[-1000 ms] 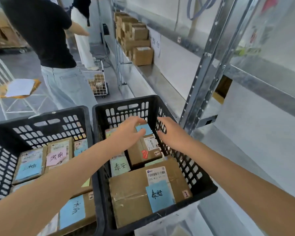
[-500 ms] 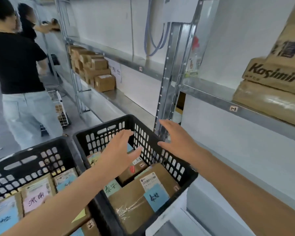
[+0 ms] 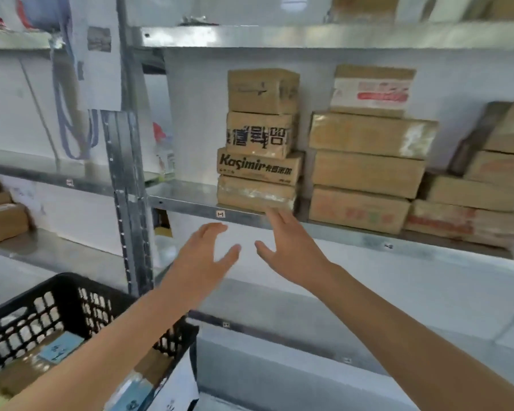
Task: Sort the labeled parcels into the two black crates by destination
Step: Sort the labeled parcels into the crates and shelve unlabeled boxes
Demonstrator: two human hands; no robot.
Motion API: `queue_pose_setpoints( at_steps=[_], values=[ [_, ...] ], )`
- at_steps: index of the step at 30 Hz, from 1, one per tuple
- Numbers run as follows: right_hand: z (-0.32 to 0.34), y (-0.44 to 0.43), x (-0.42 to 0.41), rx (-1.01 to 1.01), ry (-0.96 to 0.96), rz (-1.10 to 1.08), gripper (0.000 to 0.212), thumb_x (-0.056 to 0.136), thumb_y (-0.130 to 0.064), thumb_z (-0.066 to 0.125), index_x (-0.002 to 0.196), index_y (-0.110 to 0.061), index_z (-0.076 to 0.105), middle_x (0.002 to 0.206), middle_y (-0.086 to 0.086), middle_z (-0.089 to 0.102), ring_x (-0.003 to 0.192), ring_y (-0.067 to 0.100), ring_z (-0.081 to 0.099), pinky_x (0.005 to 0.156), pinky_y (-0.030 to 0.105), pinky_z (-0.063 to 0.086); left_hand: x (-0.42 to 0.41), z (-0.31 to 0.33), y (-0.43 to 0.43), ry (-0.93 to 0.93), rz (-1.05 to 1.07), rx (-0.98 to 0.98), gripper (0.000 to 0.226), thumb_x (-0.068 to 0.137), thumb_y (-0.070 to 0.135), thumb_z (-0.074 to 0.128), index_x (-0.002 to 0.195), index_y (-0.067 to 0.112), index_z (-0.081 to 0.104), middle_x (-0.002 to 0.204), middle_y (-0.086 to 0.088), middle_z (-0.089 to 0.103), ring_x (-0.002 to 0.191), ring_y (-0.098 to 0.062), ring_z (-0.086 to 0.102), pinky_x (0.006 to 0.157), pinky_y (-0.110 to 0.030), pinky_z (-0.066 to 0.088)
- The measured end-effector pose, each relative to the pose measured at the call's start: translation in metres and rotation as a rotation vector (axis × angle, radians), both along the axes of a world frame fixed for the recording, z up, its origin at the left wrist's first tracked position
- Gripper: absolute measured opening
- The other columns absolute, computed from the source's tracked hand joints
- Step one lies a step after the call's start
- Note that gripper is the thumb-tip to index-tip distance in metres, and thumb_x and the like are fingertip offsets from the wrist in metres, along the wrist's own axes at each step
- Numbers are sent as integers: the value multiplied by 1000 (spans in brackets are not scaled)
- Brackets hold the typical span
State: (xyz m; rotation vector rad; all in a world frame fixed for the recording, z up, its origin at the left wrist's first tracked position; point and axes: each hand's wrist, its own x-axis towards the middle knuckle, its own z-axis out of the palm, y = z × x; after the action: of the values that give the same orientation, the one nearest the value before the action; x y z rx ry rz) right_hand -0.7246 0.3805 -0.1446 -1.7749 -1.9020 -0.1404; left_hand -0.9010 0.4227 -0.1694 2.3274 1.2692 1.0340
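Observation:
My left hand (image 3: 204, 256) and my right hand (image 3: 291, 247) are both raised with fingers spread, holding nothing, just below a metal shelf (image 3: 190, 200). On that shelf stands a stack of brown cardboard parcels (image 3: 260, 137), the lowest one (image 3: 255, 192) right above my right fingertips. One black crate (image 3: 57, 295) shows at the lower left with brown parcels inside, one bearing a blue label (image 3: 60, 348). The second crate is out of view.
More stacks of cardboard boxes (image 3: 368, 170) fill the shelf to the right, with another stack (image 3: 487, 185) at the far right. A steel upright post (image 3: 125, 185) stands left of my hands. A few boxes (image 3: 0, 212) sit on the lower shelf at far left.
My view has swung up and right from the crates to the shelf. Both hands have lifted out of the crate and risen toward the bottom box of the stack, still empty.

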Motion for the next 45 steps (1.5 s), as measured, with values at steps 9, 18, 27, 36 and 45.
queue_pose_setpoints(
  at_steps=[9,18,27,36,45],
  values=[
    [56,-97,154,125,44,-217,62,98,-28,50,153,-15,23,153,0,31,139,19,30,114,34,30,188,67,-57,-160,-300,46,39,97,39,53,132,23,50,121,14,49,108,-5,46,86,-22,33],
    [107,-181,329,358,140,-489,54,96,-27,52,146,-17,34,142,2,41,128,20,43,101,28,36,349,124,-97,-91,-451,134,52,98,47,47,143,21,42,137,6,52,108,-8,58,78,-17,41],
    [137,-172,438,323,385,-684,73,101,-44,43,156,-7,11,157,15,18,145,34,18,114,47,24,459,162,-82,-277,-434,-57,58,101,43,41,151,14,31,153,-1,37,134,-16,41,99,-28,33],
    [144,-158,447,452,644,-308,43,103,-43,40,137,-21,50,123,-6,56,111,13,52,79,20,37,479,174,-95,-525,-498,-164,31,101,34,47,129,22,54,100,20,53,91,-2,50,72,-17,36],
    [120,-200,389,700,835,-106,24,101,-49,40,101,-30,55,104,-18,60,103,4,61,89,24,49,396,137,-127,-903,-580,-214,16,99,29,52,102,23,67,111,5,70,110,-10,63,105,-40,46]
  ],
)
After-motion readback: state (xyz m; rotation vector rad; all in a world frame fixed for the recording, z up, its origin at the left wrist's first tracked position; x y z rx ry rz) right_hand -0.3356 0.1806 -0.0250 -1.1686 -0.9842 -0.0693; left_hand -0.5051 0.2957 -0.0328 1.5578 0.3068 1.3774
